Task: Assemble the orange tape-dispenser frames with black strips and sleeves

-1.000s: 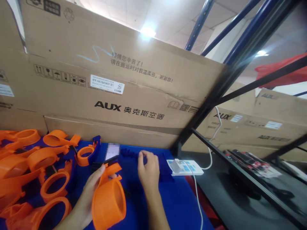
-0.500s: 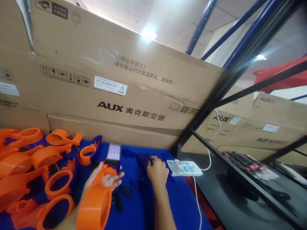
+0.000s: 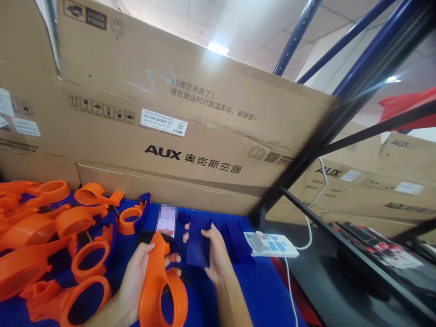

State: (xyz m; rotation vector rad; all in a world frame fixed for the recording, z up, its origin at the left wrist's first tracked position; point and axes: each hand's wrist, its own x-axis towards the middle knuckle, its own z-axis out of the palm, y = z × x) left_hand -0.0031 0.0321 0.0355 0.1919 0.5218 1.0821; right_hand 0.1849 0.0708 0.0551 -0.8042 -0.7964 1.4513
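Note:
My left hand (image 3: 135, 270) is closed around the handle of an orange plastic tape dispenser (image 3: 151, 288), its ring end hanging toward me. My right hand (image 3: 218, 254) grips a flat dark blue rectangular piece (image 3: 198, 247) by its right edge, fingers passing behind it. It is held upright, just right of the dispenser and apart from it. What the blue piece is made of I cannot tell. More dark blue pieces (image 3: 238, 240) lie on the table to the right. Beyond my left hand is a phone (image 3: 166, 222) with a lit screen.
Several orange tape dispensers (image 3: 73, 220) crowd the left of the blue-covered table (image 3: 262, 290). A white power strip (image 3: 272, 245) with a cable sits at the right edge. Large cardboard boxes (image 3: 204, 181) stand behind, and a dark rack post (image 3: 299, 150) rises at the right.
My right hand has picked up a dark blue piece from the right-hand pile and brought it left. The dispenser in my left hand has turned and shifted right, and the view has moved slightly.

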